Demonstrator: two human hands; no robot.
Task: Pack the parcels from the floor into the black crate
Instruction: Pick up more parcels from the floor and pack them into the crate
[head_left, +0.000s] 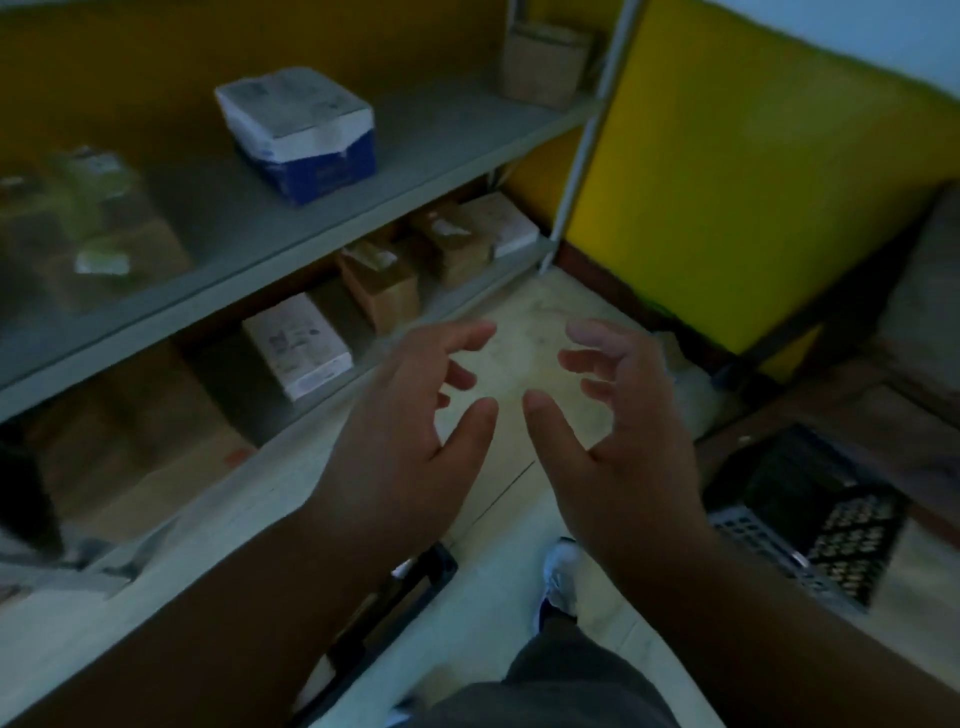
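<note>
My left hand and my right hand hang side by side in mid-air over the pale floor, fingers spread and loosely bent, holding nothing. A black crate with a grid wall sits on the floor at the right, beyond my right forearm. A pale wrapped parcel lies on the floor just past my right hand, partly hidden by it. The picture is blurred.
A grey shelf rack runs along the left with cardboard boxes, a white box and a blue-and-white pack. A yellow wall panel stands ahead. A black object lies by my shoe.
</note>
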